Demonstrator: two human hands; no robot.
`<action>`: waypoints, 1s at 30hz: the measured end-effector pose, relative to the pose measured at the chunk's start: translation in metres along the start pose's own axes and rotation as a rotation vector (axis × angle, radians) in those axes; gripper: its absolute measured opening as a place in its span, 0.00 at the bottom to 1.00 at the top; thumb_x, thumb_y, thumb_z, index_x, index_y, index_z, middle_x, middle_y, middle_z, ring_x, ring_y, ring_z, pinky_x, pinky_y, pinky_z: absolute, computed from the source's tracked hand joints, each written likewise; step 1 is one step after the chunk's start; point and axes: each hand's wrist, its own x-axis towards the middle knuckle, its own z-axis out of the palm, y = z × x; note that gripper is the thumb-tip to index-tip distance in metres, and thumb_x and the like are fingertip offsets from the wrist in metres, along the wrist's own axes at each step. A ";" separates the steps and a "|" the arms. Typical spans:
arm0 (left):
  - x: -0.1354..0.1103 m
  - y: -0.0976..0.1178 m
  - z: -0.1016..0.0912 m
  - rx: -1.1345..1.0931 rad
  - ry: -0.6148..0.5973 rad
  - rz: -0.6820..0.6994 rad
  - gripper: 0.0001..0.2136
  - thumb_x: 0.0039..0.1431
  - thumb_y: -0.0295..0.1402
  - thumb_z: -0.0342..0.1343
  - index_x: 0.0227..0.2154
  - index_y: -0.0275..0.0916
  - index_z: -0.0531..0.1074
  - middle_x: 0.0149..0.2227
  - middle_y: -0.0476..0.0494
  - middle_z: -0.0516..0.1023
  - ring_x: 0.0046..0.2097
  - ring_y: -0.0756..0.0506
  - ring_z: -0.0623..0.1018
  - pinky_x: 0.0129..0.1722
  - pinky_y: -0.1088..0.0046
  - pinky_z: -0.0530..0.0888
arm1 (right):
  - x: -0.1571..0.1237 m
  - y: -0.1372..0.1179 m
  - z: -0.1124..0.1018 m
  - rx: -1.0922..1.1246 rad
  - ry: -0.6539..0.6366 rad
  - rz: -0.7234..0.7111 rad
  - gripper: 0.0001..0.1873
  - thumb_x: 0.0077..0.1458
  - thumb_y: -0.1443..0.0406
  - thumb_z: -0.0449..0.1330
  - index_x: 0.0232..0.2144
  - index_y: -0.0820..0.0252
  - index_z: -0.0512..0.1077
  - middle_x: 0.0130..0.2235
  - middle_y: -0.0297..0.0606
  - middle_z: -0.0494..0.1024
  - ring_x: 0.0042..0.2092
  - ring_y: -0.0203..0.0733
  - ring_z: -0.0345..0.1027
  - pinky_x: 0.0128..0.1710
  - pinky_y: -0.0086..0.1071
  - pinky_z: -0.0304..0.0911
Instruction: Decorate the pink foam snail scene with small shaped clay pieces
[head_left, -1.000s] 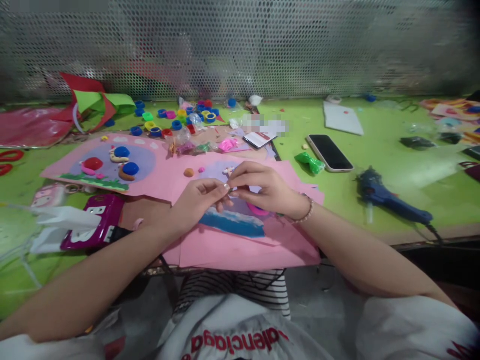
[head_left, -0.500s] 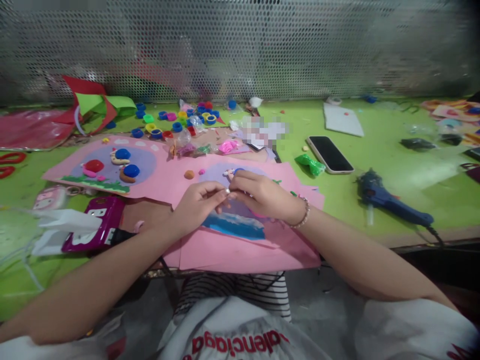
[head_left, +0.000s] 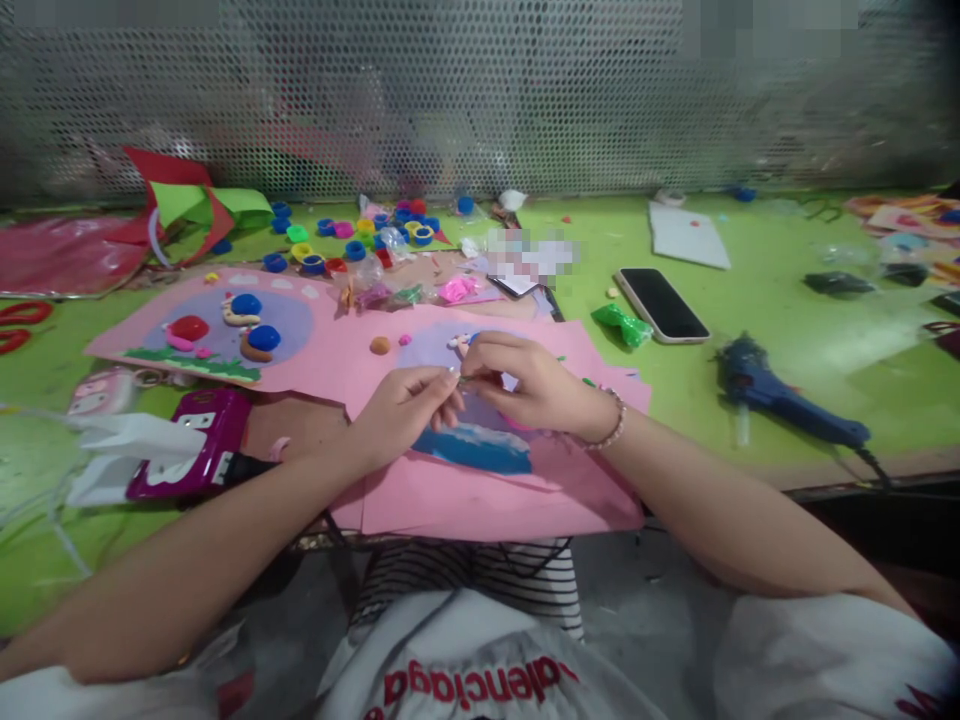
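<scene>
Paper's near edge point(head_left: 502, 520) lies clear of left hand point(head_left: 401, 412) and right hand point(head_left: 534, 385), both seemingly pinching something tiny point(head_left: 463, 379).

the flat pink paper sheet point(head_left: 495, 507) looks matt, the grey perforated metal panel point(head_left: 450, 100) faintly shiny, the dark-blue pistol-shaped plastic glue gun point(head_left: 795, 407) smooth, the black rectangular phone screen point(head_left: 664, 304) glossy.

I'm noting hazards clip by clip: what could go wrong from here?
1. The tiny piece at the fingertips of the left hand and right hand could slip onto the pink sheet below.
2. The right hand partly hides a clay figure, which it might brush.
3. The cord of the glue gun reaches the table's front edge; a snag could drag the gun down.
</scene>
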 end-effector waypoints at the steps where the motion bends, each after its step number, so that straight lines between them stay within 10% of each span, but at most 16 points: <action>1: 0.000 -0.001 0.000 0.008 0.004 0.000 0.19 0.59 0.45 0.46 0.22 0.35 0.68 0.19 0.48 0.70 0.21 0.54 0.68 0.22 0.79 0.65 | 0.000 0.000 0.000 -0.002 -0.005 0.003 0.04 0.56 0.72 0.51 0.31 0.62 0.65 0.29 0.35 0.66 0.32 0.34 0.59 0.32 0.27 0.57; 11: -0.003 0.003 -0.002 0.168 -0.194 0.109 0.20 0.60 0.44 0.43 0.19 0.36 0.65 0.19 0.48 0.69 0.23 0.53 0.69 0.25 0.77 0.67 | -0.002 -0.001 -0.001 0.024 -0.203 -0.036 0.15 0.62 0.59 0.48 0.28 0.62 0.64 0.28 0.36 0.65 0.32 0.34 0.60 0.35 0.28 0.58; 30: -0.011 0.002 0.002 0.643 -0.189 0.473 0.17 0.63 0.36 0.40 0.22 0.37 0.67 0.23 0.47 0.70 0.26 0.50 0.67 0.29 0.74 0.61 | -0.003 -0.010 0.002 -0.068 -0.244 -0.118 0.13 0.59 0.64 0.44 0.22 0.57 0.53 0.23 0.31 0.58 0.26 0.34 0.54 0.41 0.34 0.59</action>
